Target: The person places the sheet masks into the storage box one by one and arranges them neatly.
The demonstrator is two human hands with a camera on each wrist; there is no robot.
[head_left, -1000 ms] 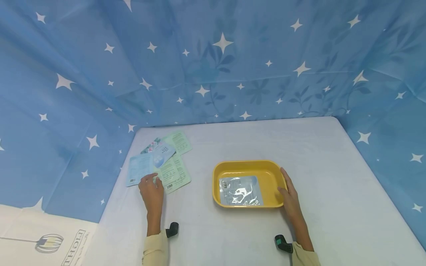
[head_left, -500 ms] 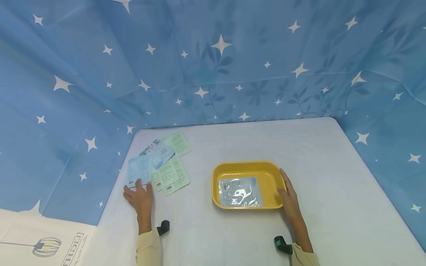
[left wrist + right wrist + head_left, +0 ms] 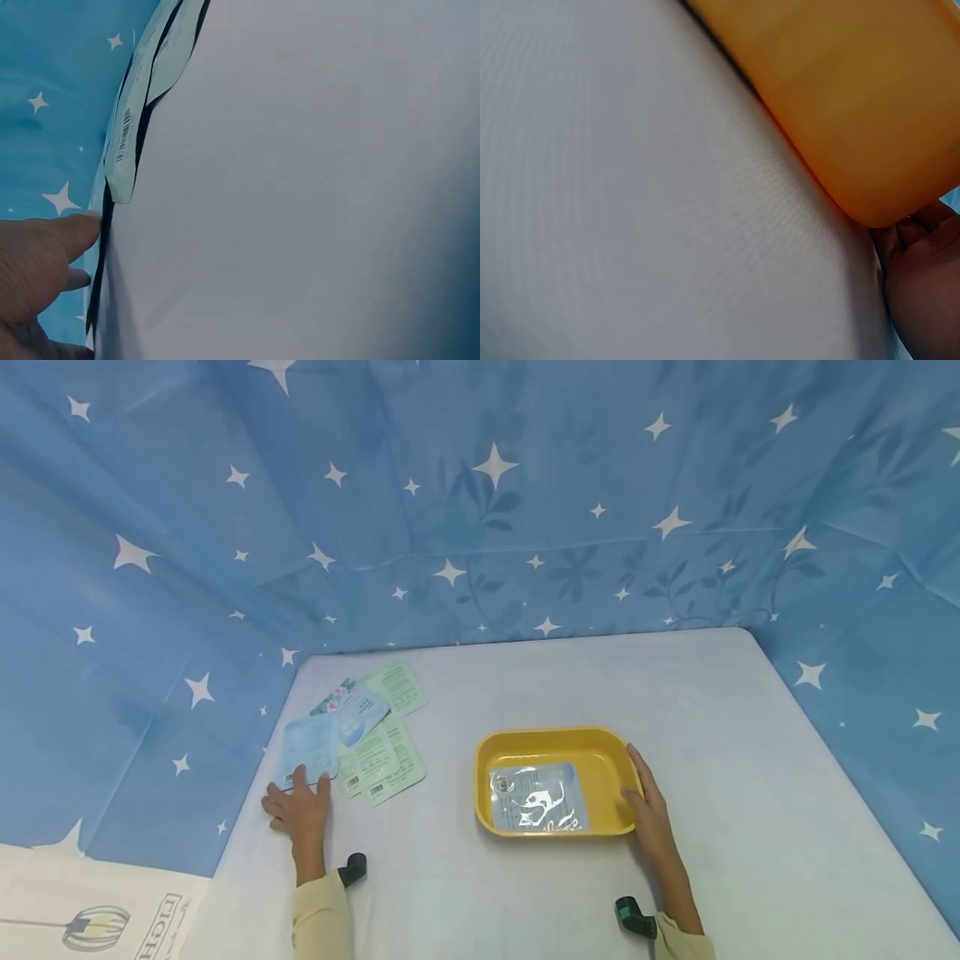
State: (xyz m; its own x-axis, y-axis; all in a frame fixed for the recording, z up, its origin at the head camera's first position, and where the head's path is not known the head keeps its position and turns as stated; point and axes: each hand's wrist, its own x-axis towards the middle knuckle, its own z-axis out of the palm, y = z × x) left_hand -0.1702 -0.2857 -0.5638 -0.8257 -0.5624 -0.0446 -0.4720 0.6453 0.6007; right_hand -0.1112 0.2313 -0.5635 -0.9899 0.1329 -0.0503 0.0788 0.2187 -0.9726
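My left hand (image 3: 300,810) lies at the near edge of a light blue sheet-mask-like packet (image 3: 311,745), its fingers spread and fingertips touching that edge. In the left wrist view the thumb meets the edge of the packet pile. Beside it, pale green packets (image 3: 386,764) and a blue packet with a flowered one (image 3: 360,710) overlap in a loose fan. My right hand (image 3: 651,810) grips the right end of a yellow plastic tray (image 3: 611,777), thumb inside the rim and fingers along the outer wall. A shiny silver-blue packet (image 3: 538,799) lies flat in the tray's left part.
A white cloth-covered table (image 3: 465,893) carries everything. Blue star-printed fabric (image 3: 480,552) hangs behind and at both sides. At the lower left shows a white printed cloth (image 3: 45,893). Black wrist cameras (image 3: 633,917) sit on both forearms.
My left hand has moved left from the green packets to the near edge of the light blue packet, its fingers spreading. My right hand keeps its grip on the tray.
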